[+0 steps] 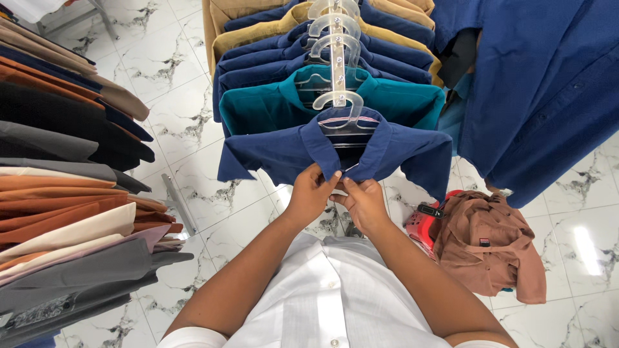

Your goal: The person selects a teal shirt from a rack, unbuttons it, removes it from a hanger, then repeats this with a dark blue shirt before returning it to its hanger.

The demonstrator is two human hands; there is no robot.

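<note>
Nearest the camera is the person's own white buttoned shirt, and from under it both bare forearms reach forward and slightly inward, meeting at the front of a hanging navy shirt. The left hand is raised with its back toward the camera, its fingers curled and pinched together on the shirt's front edge just below the collar. The right hand sits just beside it, the two hands touching, with its fingers closed on the opposite edge of the same opening. The navy shirt hangs on a clear plastic hanger, collar spread to either side above the hands, sleeves drooping left and right. Behind it on the same rail hangs a teal shirt, then more navy shirts and mustard-tan shirts farther back, each on the same kind of clear hanger. To the right, low on the white marble-patterned tile floor, a rust-brown shirt lies crumpled over a red basket. Above it a large blue garment hangs. On the left, a rack of folded-over shirts in black, grey, orange, cream and tan runs along the edge of view.
</note>
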